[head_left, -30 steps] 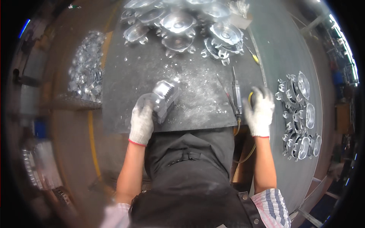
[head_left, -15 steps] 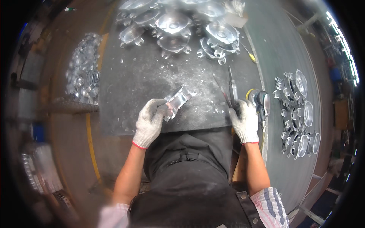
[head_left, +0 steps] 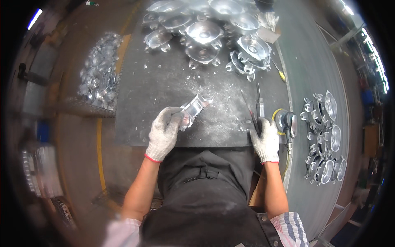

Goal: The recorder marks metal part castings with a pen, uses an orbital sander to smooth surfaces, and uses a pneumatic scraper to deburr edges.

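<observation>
A shiny cast metal part with a toothed edge is gripped at its lower left end by my left hand, in a whitish knitted glove with a red cuff. It is held tilted over the dark worktable. My right hand, gloved alike, rests by the table's near right edge, thumb and fingers apart. Between them shows the dark lower end of a slim grey hand tool with a thin shaft. A thin tool with a reddish section lies just left of it. The right fingertips are partly hidden.
Right of that hand lies a round sander with a yellow rim and a hose. Round metal castings are heaped at the far side; more castings stand on the green surface at right. A bin of metal parts is at left.
The view has shifted, so the table and its things sit lower and farther right. My right hand has moved slightly left, closer around the grey tool. My left hand keeps its hold on the part.
</observation>
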A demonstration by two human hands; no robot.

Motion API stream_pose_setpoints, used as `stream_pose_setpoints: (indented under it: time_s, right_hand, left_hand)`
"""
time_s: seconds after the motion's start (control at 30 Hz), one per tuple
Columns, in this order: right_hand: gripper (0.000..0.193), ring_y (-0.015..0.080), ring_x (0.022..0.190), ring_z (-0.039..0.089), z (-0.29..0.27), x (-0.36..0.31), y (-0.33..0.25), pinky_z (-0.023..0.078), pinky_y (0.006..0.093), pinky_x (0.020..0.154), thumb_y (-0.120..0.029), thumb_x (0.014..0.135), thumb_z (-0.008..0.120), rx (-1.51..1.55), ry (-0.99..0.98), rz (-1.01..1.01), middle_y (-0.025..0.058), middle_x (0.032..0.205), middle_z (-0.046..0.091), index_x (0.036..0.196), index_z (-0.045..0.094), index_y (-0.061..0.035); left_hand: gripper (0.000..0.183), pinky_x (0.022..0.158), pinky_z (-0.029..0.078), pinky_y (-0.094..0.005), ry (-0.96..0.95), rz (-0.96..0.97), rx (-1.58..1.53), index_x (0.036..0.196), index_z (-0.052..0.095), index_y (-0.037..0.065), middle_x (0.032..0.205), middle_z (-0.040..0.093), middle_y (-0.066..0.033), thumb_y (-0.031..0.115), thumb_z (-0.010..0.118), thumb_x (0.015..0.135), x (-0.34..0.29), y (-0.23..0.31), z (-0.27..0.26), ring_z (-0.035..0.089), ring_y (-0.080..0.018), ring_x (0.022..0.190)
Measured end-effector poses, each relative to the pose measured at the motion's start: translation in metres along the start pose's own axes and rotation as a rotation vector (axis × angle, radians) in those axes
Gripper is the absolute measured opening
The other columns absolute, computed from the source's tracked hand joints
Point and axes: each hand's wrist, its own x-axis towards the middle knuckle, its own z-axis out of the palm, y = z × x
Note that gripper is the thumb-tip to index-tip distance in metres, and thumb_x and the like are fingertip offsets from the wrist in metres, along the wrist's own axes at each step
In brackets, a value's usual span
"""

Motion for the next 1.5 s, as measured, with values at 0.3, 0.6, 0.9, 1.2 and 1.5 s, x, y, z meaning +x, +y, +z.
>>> stream_pose_setpoints:
  time_s: [0.3,0.6,0.9,1.2,1.5]
  right_hand:
    - [0.044,0.0418,0.110,0.060,0.000,0.000,0.001,0.049,0.0465,0.093,-0.021,0.084,0.075,-0.002,-0.015,0.000,0.0221,0.122,0.059,0.122,0.059,-0.0049]
    - [0.052,0.0425,0.111,0.060,0.008,0.005,0.007,0.049,0.0472,0.096,-0.025,0.085,0.074,0.026,0.021,0.093,0.0239,0.122,0.058,0.130,0.056,-0.0052]
    - [0.047,0.0428,0.112,0.061,0.004,0.038,0.015,0.048,0.0481,0.096,-0.033,0.092,0.067,0.015,0.007,0.198,0.0263,0.118,0.064,0.127,0.059,-0.0025]
    - [0.054,0.0453,0.112,0.062,-0.003,-0.006,0.025,0.049,0.0479,0.095,-0.040,0.096,0.061,-0.151,-0.097,0.328,0.0296,0.121,0.064,0.130,0.056,0.0007]
    - [0.072,0.0454,0.122,0.056,0.003,-0.036,0.019,0.045,0.0484,0.103,-0.037,0.092,0.068,-0.155,-0.029,0.220,0.0289,0.132,0.056,0.147,0.041,-0.0003]
  left_hand:
    - [0.023,0.077,0.048,-0.0261,-0.007,-0.036,-0.026,0.111,0.064,-0.004,0.092,0.064,-0.0040,0.013,0.050,0.102,-0.002,0.004,-0.001,0.057,-0.0097,0.082]
    - [0.019,0.091,0.051,-0.0478,-0.033,0.711,0.625,0.098,0.067,0.007,0.085,0.066,-0.0073,0.009,0.072,0.080,-0.005,-0.017,-0.011,0.064,-0.0303,0.085]
    - [0.028,0.097,0.050,-0.0459,-0.450,0.697,0.938,0.098,0.070,0.014,0.087,0.070,-0.0045,0.021,0.079,0.072,-0.021,-0.034,0.005,0.067,-0.0245,0.087]
    - [0.035,0.095,0.047,-0.0456,0.188,0.430,0.756,0.115,0.067,0.007,0.109,0.067,-0.0095,0.000,0.069,0.081,-0.043,-0.061,-0.040,0.063,-0.0297,0.105]
    - [0.037,0.104,0.046,-0.0533,-0.380,0.833,1.029,0.099,0.073,0.020,0.118,0.066,-0.0111,0.009,0.074,0.064,0.006,-0.038,-0.045,0.059,-0.0380,0.117]
